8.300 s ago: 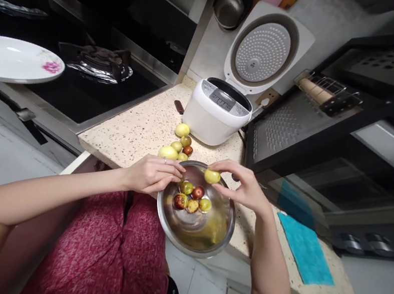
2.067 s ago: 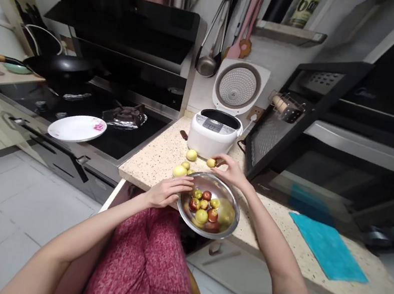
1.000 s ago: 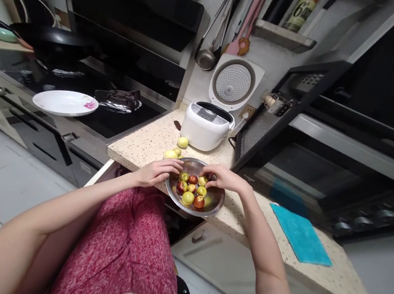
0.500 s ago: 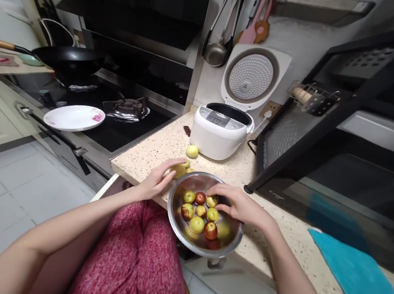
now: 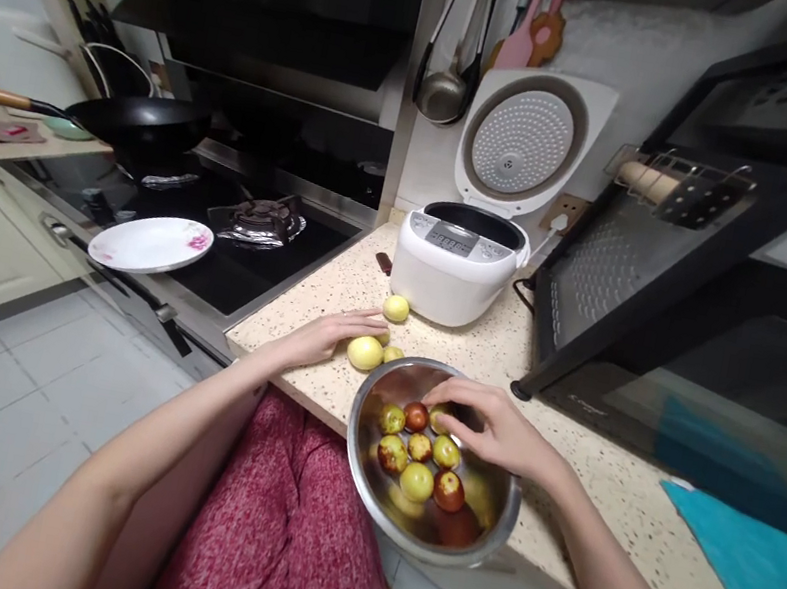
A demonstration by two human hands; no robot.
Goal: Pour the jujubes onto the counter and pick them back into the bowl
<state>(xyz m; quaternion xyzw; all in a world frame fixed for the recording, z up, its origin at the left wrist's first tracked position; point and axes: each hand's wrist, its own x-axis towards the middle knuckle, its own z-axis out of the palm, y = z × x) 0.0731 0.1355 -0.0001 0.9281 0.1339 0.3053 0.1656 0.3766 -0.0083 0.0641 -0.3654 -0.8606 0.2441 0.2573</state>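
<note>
A steel bowl (image 5: 355, 476) at the counter's front edge holds several jujubes, some green-yellow, some red-brown. My right hand (image 5: 496, 426) reaches into it, thumb and fingers curled around a yellow-green jujube (image 5: 440, 417) by the bowl's far side. On the counter left of the bowl lie more pale green jujubes; the nearest jujube (image 5: 365, 353) is beside my left hand (image 5: 325, 337). That hand is open, fingers stretched out behind this fruit, the tips at another jujube partly hidden. One more jujube (image 5: 396, 308) rests against the front of the rice cooker.
The white rice cooker (image 5: 447, 274) stands with its lid up. To the right are a black oven (image 5: 652, 381) and a blue cloth (image 5: 741, 569). Left, the stove carries a white plate (image 5: 148, 243) at its front edge and a black wok (image 5: 141, 123).
My left hand has flattened and its fingers have straightened, leaving a jujube in plain sight on the counter. The right hand stays at the same jujube in the bowl. The view has shifted slightly.
</note>
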